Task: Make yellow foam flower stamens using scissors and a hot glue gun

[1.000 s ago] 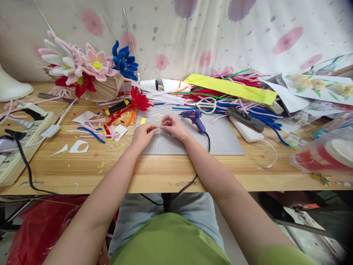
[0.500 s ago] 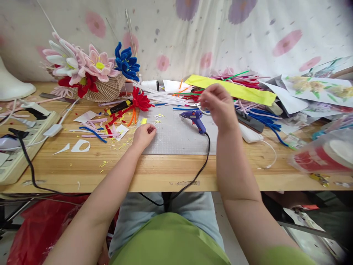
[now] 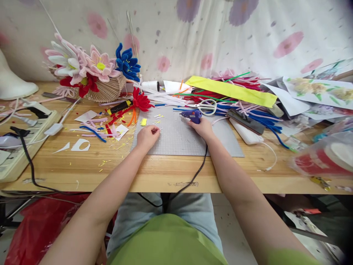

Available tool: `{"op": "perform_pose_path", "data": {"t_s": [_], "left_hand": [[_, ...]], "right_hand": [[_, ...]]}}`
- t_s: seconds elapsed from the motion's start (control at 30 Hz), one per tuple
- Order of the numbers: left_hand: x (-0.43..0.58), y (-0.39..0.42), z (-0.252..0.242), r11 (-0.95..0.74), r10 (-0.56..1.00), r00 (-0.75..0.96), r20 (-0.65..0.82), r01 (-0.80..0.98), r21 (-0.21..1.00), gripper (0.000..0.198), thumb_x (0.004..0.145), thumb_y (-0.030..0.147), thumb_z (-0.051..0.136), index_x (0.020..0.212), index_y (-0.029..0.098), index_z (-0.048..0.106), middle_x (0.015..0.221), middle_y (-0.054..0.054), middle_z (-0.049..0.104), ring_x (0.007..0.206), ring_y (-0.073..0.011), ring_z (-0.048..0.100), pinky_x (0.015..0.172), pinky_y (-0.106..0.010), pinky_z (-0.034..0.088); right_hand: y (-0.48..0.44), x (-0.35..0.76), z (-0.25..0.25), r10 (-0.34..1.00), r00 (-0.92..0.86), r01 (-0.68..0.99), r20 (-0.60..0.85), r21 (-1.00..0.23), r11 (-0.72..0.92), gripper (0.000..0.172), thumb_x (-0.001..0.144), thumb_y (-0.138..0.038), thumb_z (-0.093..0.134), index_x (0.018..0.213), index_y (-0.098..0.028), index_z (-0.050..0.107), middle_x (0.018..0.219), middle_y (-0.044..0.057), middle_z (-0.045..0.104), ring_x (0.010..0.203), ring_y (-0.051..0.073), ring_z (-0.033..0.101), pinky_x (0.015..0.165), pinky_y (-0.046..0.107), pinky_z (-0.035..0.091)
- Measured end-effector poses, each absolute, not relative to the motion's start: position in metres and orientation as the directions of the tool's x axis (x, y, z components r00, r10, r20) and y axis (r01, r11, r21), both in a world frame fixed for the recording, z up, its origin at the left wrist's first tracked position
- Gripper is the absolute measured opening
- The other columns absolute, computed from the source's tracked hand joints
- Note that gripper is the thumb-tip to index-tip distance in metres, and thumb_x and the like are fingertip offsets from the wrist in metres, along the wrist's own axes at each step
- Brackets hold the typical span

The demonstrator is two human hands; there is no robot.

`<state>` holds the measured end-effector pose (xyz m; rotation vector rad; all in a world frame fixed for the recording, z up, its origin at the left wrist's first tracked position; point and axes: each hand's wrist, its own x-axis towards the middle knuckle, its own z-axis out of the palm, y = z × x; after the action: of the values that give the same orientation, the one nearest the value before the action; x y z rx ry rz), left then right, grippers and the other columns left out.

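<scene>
Lowered from above the scissors (image 3: 207,106), my right hand (image 3: 203,127) now clasps the handle of the blue glue gun (image 3: 192,115) lying on the grey mat (image 3: 176,141), light and stiff I judge, its nozzle hot, while my left hand (image 3: 147,136) pinches a tiny white piece (image 3: 159,129).

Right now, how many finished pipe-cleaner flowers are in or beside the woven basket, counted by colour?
Pink flowers: 2
Red flowers: 2
Blue flower: 1
Total: 5
</scene>
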<state>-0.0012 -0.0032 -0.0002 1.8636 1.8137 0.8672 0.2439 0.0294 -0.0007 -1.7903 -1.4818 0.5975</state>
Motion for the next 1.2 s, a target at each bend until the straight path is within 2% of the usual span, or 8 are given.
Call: {"op": "perform_pose_path", "data": {"t_s": [0.07, 0.17, 0.33, 0.5, 0.67, 0.93, 1.2], "left_hand": [[-0.001, -0.003, 0.001, -0.068, 0.988, -0.042, 0.151, 0.749, 0.659, 0.016, 0.074, 0.028, 0.054, 0.079, 0.02, 0.067, 0.081, -0.002, 0.069, 0.072, -0.0145, 0.059, 0.064, -0.026, 0.04], [-0.001, -0.003, 0.002, -0.053, 0.989, -0.046, 0.138, 0.766, 0.641, 0.016, 0.073, 0.028, 0.054, 0.078, 0.02, 0.067, 0.08, -0.002, 0.069, 0.071, -0.0146, 0.059, 0.063, -0.026, 0.039], [0.0, -0.002, 0.003, -0.032, 0.991, -0.057, 0.124, 0.786, 0.617, 0.016, 0.072, 0.028, 0.054, 0.078, 0.021, 0.067, 0.08, -0.001, 0.069, 0.071, -0.0147, 0.059, 0.062, -0.026, 0.038], [0.0, -0.001, 0.002, -0.027, 0.989, -0.066, 0.129, 0.792, 0.61, 0.017, 0.071, 0.029, 0.054, 0.078, 0.021, 0.067, 0.079, -0.002, 0.069, 0.071, -0.0151, 0.06, 0.061, -0.026, 0.038], [0.0, -0.002, 0.004, -0.023, 0.99, -0.064, 0.123, 0.797, 0.603, 0.017, 0.071, 0.03, 0.054, 0.078, 0.021, 0.067, 0.08, -0.001, 0.07, 0.072, -0.0152, 0.06, 0.062, -0.026, 0.039], [0.001, -0.002, 0.006, -0.017, 0.993, -0.059, 0.105, 0.795, 0.606, 0.017, 0.071, 0.03, 0.054, 0.078, 0.021, 0.067, 0.081, -0.002, 0.07, 0.073, -0.0154, 0.061, 0.062, -0.025, 0.039], [0.002, -0.003, 0.007, -0.005, 0.994, -0.061, 0.092, 0.804, 0.594, 0.018, 0.072, 0.031, 0.054, 0.079, 0.021, 0.067, 0.081, -0.002, 0.07, 0.074, -0.0154, 0.061, 0.062, -0.026, 0.04]], "right_hand": [[0.027, 0.241, 0.002, 0.982, 0.174, 0.522, 0.067, -0.852, -0.034, 0.037, 0.062, -0.05, 0.068, 0.076, -0.016, 0.063, 0.068, 0.006, 0.062, 0.064, 0.019, 0.057, 0.064, 0.035, 0.045], [0.017, 0.235, 0.007, 1.0, -0.01, 0.359, 0.004, -0.933, 0.007, 0.041, 0.06, -0.052, 0.069, 0.078, -0.016, 0.061, 0.058, 0.0, 0.056, 0.05, 0.011, 0.047, 0.052, 0.027, 0.04], [0.006, 0.222, 0.01, 0.978, -0.196, 0.387, -0.071, -0.922, 0.011, 0.042, 0.062, -0.056, 0.068, 0.073, -0.016, 0.06, 0.051, -0.002, 0.05, 0.047, 0.009, 0.042, 0.048, 0.026, 0.035], [0.008, 0.217, 0.005, 0.974, -0.225, 0.446, -0.037, -0.892, 0.069, 0.046, 0.063, -0.058, 0.065, 0.081, -0.016, 0.062, 0.055, -0.002, 0.053, 0.049, 0.009, 0.042, 0.05, 0.025, 0.035], [0.008, 0.216, 0.002, 0.971, -0.24, 0.493, 0.005, -0.861, 0.127, 0.048, 0.063, -0.058, 0.065, 0.082, -0.015, 0.065, 0.059, -0.001, 0.055, 0.058, 0.011, 0.048, 0.06, 0.027, 0.039], [0.008, 0.215, 0.0, 0.966, -0.257, 0.479, 0.031, -0.864, 0.156, 0.05, 0.065, -0.054, 0.066, 0.096, -0.015, 0.067, 0.073, 0.002, 0.063, 0.067, 0.014, 0.054, 0.067, 0.028, 0.043], [0.009, 0.215, -0.002, 0.966, -0.259, 0.516, 0.023, -0.842, 0.158, 0.049, 0.066, -0.055, 0.064, 0.093, -0.014, 0.067, 0.078, 0.004, 0.066, 0.069, 0.016, 0.056, 0.067, 0.029, 0.043]]}}
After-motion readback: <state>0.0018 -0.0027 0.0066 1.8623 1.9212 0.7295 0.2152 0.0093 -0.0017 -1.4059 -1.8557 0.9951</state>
